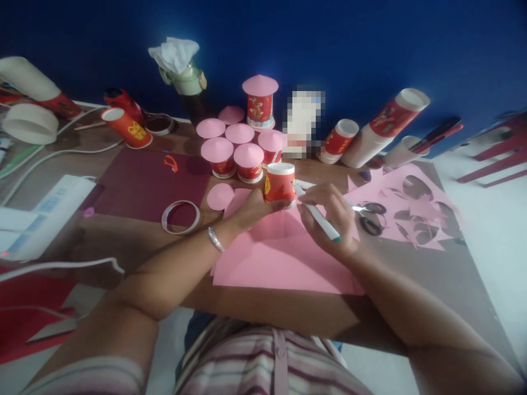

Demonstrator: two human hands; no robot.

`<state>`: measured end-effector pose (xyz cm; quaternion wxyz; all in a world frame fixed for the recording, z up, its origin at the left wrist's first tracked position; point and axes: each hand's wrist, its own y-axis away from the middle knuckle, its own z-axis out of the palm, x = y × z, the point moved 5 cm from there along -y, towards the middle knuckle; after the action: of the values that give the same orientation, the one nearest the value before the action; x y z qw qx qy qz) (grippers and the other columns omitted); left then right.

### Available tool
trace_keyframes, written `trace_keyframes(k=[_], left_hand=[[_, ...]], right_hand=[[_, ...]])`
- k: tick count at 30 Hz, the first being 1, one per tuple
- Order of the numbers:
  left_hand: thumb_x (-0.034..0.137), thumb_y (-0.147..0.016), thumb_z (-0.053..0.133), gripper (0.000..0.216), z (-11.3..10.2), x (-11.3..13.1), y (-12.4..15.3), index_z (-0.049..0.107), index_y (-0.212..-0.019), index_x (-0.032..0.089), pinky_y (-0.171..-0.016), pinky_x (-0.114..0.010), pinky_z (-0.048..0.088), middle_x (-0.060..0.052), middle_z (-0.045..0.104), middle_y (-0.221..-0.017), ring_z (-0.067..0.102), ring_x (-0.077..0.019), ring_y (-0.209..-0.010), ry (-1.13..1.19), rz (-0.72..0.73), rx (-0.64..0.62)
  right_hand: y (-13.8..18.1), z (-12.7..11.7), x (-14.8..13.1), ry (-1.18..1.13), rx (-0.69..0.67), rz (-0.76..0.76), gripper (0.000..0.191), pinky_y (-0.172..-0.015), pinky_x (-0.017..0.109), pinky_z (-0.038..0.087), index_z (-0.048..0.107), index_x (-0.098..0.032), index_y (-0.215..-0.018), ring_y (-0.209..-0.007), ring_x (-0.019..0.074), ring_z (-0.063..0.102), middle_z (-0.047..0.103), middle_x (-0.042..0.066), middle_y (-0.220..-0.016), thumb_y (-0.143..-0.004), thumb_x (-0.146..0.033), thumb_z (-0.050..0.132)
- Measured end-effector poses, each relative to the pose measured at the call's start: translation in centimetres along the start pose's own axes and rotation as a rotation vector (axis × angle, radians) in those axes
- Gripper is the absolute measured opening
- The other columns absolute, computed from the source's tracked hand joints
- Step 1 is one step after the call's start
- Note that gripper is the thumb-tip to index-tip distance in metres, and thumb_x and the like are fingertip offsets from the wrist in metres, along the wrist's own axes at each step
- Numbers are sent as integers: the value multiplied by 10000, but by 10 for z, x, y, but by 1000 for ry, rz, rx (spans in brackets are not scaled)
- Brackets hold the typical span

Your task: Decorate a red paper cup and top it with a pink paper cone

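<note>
My left hand (251, 208) grips a red paper cup (280, 184), mouth up, just above a pink paper sheet (280, 258) on the table. My right hand (329, 219) is closed round a white pen-like stick with a green end (323, 222), its tip close to the cup. A loose pink paper disc (220, 196) lies left of the cup. Behind it stand several red cups capped with pink paper cones (239, 148).
Scissors (370, 216) lie on cut pink paper scraps (415, 214) at the right. A tape ring (180, 216) and a dark red sheet (152, 184) lie at the left. Cup stacks (387, 126), a tissue holder (181, 71) and cables (61, 266) line the table's back and left side.
</note>
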<state>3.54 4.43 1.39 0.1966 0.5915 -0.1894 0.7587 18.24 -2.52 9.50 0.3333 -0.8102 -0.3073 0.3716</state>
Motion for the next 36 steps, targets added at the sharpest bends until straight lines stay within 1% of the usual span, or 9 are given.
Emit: trace_keyframes(k=[3, 6, 9, 14, 20, 24, 29, 33, 36], left_hand=[[444, -794, 832, 376, 0, 0, 0, 624, -1001, 209, -882, -365, 501, -30, 624, -967, 608, -212, -949, 0, -2, 5], [459, -784, 834, 382, 1, -1, 0, 614, -972, 209, -858, -355, 497, -25, 606, -940, 599, -209, -928, -8, -12, 10], [425, -787, 837, 372, 1, 0, 0, 613, -996, 214, -848, -340, 485, -22, 606, -958, 590, -203, -936, 3, -9, 6], [381, -800, 837, 328, 0, -2, 0, 630, -983, 204, -822, -318, 464, -8, 599, -929, 569, -174, -898, 36, -4, -6], [351, -788, 853, 339, -1, -6, 0, 636, -1005, 205, -851, -326, 474, -9, 619, -951, 586, -172, -917, 76, -15, 6], [369, -770, 861, 373, -1, -6, 0, 643, -1037, 226, -871, -349, 490, -12, 644, -984, 607, -199, -954, 77, -30, 8], [429, -751, 865, 397, 0, -4, 0, 653, -1011, 217, -888, -376, 500, -32, 660, -992, 614, -219, -959, 54, -22, -1], [460, -756, 855, 372, 0, -4, 0, 662, -947, 205, -910, -395, 499, -37, 650, -981, 610, -216, -940, 40, -12, -6], [444, -759, 854, 346, 0, -6, 0, 664, -919, 203, -916, -395, 502, -26, 635, -954, 598, -205, -921, 42, -14, -9]], right_hand=[[1, 1, 2, 8, -7, 21, 126, -687, 347, 573, 607, -224, -986, -791, 190, 680, 692, 37, -863, -927, -115, 633], [4, 1, 7, 55, 43, 66, 110, -643, 315, 561, 582, -227, -963, -734, 171, 666, 680, 20, -827, -920, -146, 641], [7, 1, 12, 79, 86, 114, 132, -615, 304, 553, 571, -235, -963, -697, 161, 655, 677, 7, -818, -903, -184, 677], [7, 0, 11, 34, 66, 56, 159, -687, 364, 577, 620, -238, -1010, -796, 202, 700, 727, 32, -885, -904, -123, 648], [4, 1, 7, -6, 25, 26, 200, -703, 384, 588, 631, -225, -1052, -837, 219, 715, 727, 55, -909, -902, -94, 628], [2, 2, 4, -12, 3, -7, 226, -715, 386, 592, 629, -222, -1058, -864, 225, 715, 724, 62, -918, -899, -61, 619], [3, 3, 6, -5, 16, -7, 236, -726, 392, 594, 633, -226, -1062, -858, 224, 711, 726, 62, -926, -898, -57, 620], [2, 4, 6, -2, -14, -11, 234, -728, 394, 591, 627, -223, -1075, -864, 223, 708, 723, 69, -938, -908, -61, 604], [1, 3, 5, -8, -26, -6, 235, -732, 395, 590, 624, -213, -1077, -868, 226, 707, 723, 77, -940, -904, -55, 609]])
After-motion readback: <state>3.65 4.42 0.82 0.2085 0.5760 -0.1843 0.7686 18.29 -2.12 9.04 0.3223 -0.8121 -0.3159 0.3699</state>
